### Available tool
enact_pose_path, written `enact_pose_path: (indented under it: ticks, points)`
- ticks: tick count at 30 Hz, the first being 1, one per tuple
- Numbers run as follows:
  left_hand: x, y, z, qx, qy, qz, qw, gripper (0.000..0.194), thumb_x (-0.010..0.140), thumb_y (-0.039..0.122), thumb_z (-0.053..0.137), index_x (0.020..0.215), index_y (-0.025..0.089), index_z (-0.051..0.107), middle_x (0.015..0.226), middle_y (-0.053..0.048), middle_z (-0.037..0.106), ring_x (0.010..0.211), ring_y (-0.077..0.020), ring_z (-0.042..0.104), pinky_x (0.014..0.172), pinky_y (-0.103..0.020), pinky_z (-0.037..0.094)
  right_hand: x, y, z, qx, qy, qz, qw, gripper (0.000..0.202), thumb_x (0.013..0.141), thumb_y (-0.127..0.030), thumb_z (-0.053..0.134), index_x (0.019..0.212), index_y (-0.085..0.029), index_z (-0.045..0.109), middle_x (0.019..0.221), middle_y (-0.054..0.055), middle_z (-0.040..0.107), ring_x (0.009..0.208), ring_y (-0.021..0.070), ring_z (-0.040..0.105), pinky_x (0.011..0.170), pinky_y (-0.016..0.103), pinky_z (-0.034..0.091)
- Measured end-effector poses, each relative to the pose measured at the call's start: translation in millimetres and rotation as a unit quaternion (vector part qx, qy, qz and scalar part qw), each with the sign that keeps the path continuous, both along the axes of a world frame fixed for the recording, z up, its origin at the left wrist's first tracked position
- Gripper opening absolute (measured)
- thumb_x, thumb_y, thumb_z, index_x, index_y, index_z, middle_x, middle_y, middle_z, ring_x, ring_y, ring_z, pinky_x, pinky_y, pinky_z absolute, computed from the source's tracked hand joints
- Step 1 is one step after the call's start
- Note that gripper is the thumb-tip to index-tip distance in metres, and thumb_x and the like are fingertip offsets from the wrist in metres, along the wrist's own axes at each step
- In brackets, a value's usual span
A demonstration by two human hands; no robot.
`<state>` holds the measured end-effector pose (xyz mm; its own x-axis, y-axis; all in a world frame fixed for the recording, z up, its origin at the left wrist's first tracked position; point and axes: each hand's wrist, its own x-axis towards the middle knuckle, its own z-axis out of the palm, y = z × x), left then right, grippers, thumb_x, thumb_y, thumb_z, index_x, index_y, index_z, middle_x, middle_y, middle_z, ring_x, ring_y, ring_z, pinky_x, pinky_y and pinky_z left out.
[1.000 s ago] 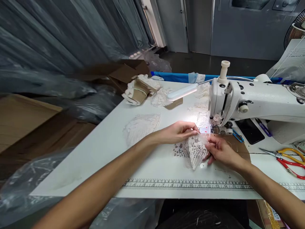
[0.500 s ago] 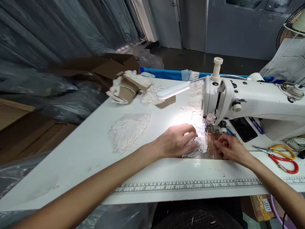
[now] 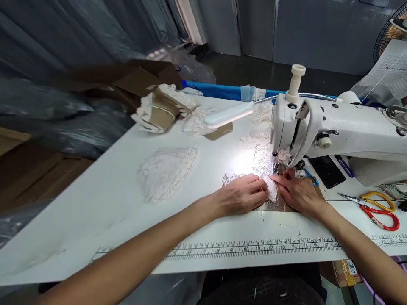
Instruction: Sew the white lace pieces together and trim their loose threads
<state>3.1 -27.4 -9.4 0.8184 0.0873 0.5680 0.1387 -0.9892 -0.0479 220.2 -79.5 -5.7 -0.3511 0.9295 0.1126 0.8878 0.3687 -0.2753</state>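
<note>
A white lace piece (image 3: 270, 188) lies at the needle area of the white sewing machine (image 3: 352, 127), on a shiny metal plate (image 3: 270, 206). My left hand (image 3: 243, 195) rests on the lace from the left, its fingers bent and pressed together on the fabric. From the right, my right hand (image 3: 299, 192) grips the edge of the lace just below the presser foot (image 3: 279, 168), index finger reaching forward. More lace (image 3: 262, 154) spreads on the table behind the needle. The fingertips partly cover the lace.
A flat lace cup piece (image 3: 168, 173) lies to the left. Behind it sit a bundle of lace (image 3: 159, 112) and a lamp (image 3: 229, 115). Scissors (image 3: 377, 205) and a phone (image 3: 327, 171) are on the right. A printed ruler (image 3: 244, 250) runs along the front edge.
My right hand has moved left and forward from the metal plate onto the lace by the presser foot. The lace under my left hand has shifted and turned. The view has tilted slightly.
</note>
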Motion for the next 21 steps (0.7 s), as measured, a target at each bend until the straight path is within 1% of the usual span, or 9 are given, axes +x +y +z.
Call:
enact_pose_path:
  ticks: [2, 3, 5, 7, 9, 12, 16, 18, 21]
  points:
    - [-1, -1, 0.2, -0.040, -0.035, 0.010, 0.999, 0.017, 0.099, 0.014, 0.047, 0.088, 0.016, 0.059, 0.083, -0.004, 0.067, 0.066, -0.0134, 0.058, 0.060, -0.027, 0.052, 7, -3, 2.2, -0.020, 0.079, 0.003, 0.997, 0.034, 0.095, -0.024, 0.048, 0.123, -0.026, 0.067, 0.103, 0.009, 0.066, 0.083, 0.0211, 0.064, 0.067, 0.030, 0.050]
    - [-1, -2, 0.2, -0.065, -0.054, 0.016, 0.996, 0.015, 0.099, 0.015, 0.048, 0.089, 0.015, 0.059, 0.085, -0.004, 0.067, 0.069, -0.0133, 0.061, 0.061, -0.027, 0.054, 10, -6, 3.4, -0.029, 0.125, 0.012, 0.992, 0.033, 0.094, -0.020, 0.047, 0.118, -0.025, 0.070, 0.101, 0.008, 0.067, 0.083, 0.0200, 0.065, 0.070, 0.031, 0.051]
    - [-1, -2, 0.5, -0.116, -0.082, 0.024, 0.990, 0.013, 0.100, 0.016, 0.049, 0.091, 0.015, 0.059, 0.087, -0.005, 0.067, 0.075, -0.0123, 0.064, 0.063, -0.024, 0.057, 15, -11, 5.2, -0.038, 0.204, 0.047, 0.977, 0.030, 0.089, -0.014, 0.047, 0.102, -0.022, 0.073, 0.094, 0.005, 0.070, 0.084, 0.0188, 0.066, 0.076, 0.032, 0.053]
    - [-1, -3, 0.7, -0.153, -0.096, 0.031, 0.983, 0.013, 0.100, 0.015, 0.049, 0.092, 0.014, 0.059, 0.087, -0.005, 0.067, 0.075, -0.0111, 0.065, 0.062, -0.022, 0.058, 16, -16, 5.6, -0.033, 0.234, 0.091, 0.968, 0.029, 0.085, -0.011, 0.048, 0.093, -0.020, 0.074, 0.091, 0.005, 0.070, 0.085, 0.0185, 0.065, 0.080, 0.033, 0.053]
    - [0, -3, 0.6, -0.164, -0.103, 0.036, 0.981, 0.013, 0.099, 0.014, 0.049, 0.092, 0.014, 0.060, 0.087, -0.005, 0.068, 0.075, -0.0109, 0.065, 0.062, -0.021, 0.058, 14, -20, 4.9, -0.014, 0.212, 0.126, 0.969, 0.029, 0.085, -0.012, 0.050, 0.098, -0.020, 0.075, 0.093, 0.007, 0.069, 0.087, 0.0194, 0.064, 0.081, 0.035, 0.053]
    - [0, -2, -0.3, -0.144, -0.096, 0.023, 0.985, 0.010, 0.098, 0.014, 0.051, 0.094, 0.014, 0.061, 0.088, -0.006, 0.070, 0.077, -0.0124, 0.067, 0.064, -0.023, 0.059, 10, -22, 3.8, 0.006, 0.145, 0.158, 0.977, 0.031, 0.085, -0.013, 0.053, 0.106, -0.020, 0.075, 0.098, 0.009, 0.067, 0.090, 0.0216, 0.062, 0.082, 0.038, 0.051]
    - [-1, -2, -1.9, -0.099, -0.037, -0.007, 0.994, 0.010, 0.097, 0.015, 0.052, 0.095, 0.016, 0.062, 0.092, -0.005, 0.074, 0.074, -0.0139, 0.066, 0.066, -0.030, 0.056, 8, -21, 5.8, -0.008, 0.100, 0.161, 0.982, 0.031, 0.084, -0.012, 0.054, 0.105, -0.022, 0.074, 0.099, 0.008, 0.065, 0.089, 0.0209, 0.059, 0.081, 0.037, 0.050]
    - [0, -2, -2.4, -0.088, -0.017, -0.007, 0.996, 0.012, 0.097, 0.014, 0.051, 0.094, 0.017, 0.062, 0.092, -0.004, 0.075, 0.073, -0.0138, 0.065, 0.067, -0.030, 0.054, 7, -21, 7.5, -0.014, 0.098, 0.156, 0.983, 0.030, 0.084, -0.012, 0.055, 0.104, -0.023, 0.075, 0.099, 0.008, 0.064, 0.089, 0.0204, 0.059, 0.081, 0.036, 0.049]
    - [0, -3, -2.1, -0.065, -0.016, 0.000, 0.998, 0.013, 0.097, 0.014, 0.051, 0.092, 0.017, 0.062, 0.091, -0.003, 0.075, 0.072, -0.0140, 0.063, 0.064, -0.030, 0.051, 7, -21, 8.5, -0.017, 0.098, 0.153, 0.983, 0.029, 0.083, -0.011, 0.056, 0.102, -0.022, 0.075, 0.098, 0.008, 0.064, 0.089, 0.0203, 0.059, 0.081, 0.036, 0.049]
